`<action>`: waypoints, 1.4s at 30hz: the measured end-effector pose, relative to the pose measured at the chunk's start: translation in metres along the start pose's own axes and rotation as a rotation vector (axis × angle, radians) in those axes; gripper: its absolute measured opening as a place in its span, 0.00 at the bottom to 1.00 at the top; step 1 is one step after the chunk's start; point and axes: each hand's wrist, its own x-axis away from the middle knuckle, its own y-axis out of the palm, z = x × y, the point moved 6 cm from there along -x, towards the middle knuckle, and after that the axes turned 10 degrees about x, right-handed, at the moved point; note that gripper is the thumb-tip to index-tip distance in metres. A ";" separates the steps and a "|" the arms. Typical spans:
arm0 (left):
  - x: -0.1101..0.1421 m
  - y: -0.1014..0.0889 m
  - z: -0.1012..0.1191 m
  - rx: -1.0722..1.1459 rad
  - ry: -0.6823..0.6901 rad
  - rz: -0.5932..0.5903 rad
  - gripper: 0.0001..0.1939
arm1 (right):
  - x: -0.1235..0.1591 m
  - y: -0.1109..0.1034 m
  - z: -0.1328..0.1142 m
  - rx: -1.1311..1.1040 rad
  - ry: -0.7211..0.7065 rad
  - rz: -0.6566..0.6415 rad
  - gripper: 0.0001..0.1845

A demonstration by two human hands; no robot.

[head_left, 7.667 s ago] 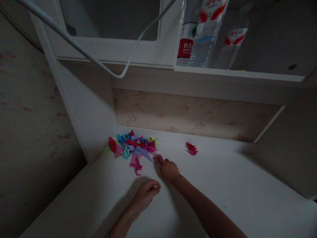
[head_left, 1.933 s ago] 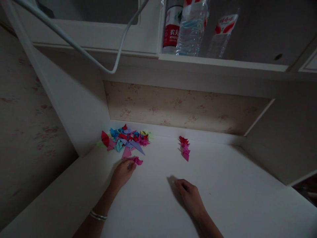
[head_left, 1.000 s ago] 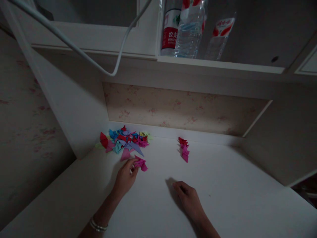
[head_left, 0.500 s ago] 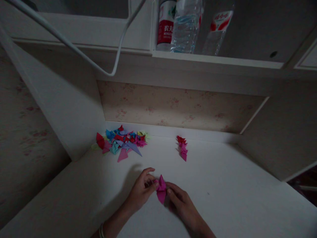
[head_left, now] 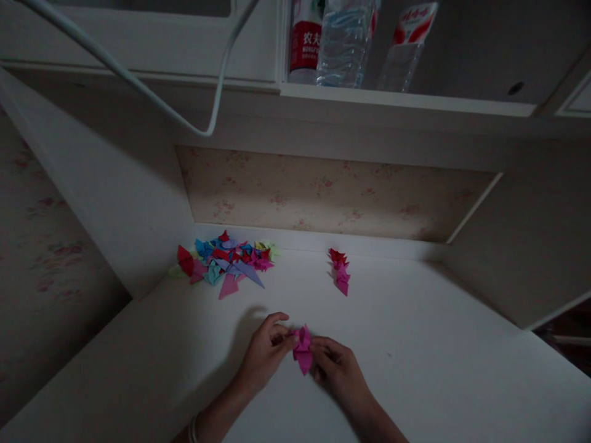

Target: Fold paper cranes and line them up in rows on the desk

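Note:
A magenta folded paper crane (head_left: 303,352) is held between my two hands, just above the white desktop. My left hand (head_left: 268,344) pinches its left side between thumb and fingers, with the index finger raised off the paper. On the other side my right hand (head_left: 336,364) grips the right edge with thumb and forefinger. Farther back lies a short row of red and magenta paper cranes (head_left: 340,271). To the left, a heap of folded paper pieces (head_left: 231,261) in many colours rests near the back edge.
The white desk (head_left: 438,344) runs back to a panel of flowered wallpaper (head_left: 323,191). Overhead, a shelf holds a red-labelled bottle (head_left: 305,46), a clear water bottle (head_left: 344,46) and another bottle (head_left: 406,46). A pale curved lamp arm or cable (head_left: 138,86) hangs at upper left.
The crane has turned slightly and its folds look more spread, with both hands still on it. My right hand has shifted a little. The camera view has moved slightly.

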 end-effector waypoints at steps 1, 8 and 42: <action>0.000 0.000 0.000 -0.023 0.005 -0.004 0.20 | -0.001 0.000 0.001 -0.019 0.001 0.004 0.18; 0.002 0.005 0.010 -0.343 0.141 -0.080 0.11 | -0.005 -0.005 0.004 -0.134 0.012 0.072 0.19; 0.004 0.009 0.010 -0.502 0.204 -0.151 0.11 | 0.003 -0.007 -0.009 0.141 -0.024 0.103 0.24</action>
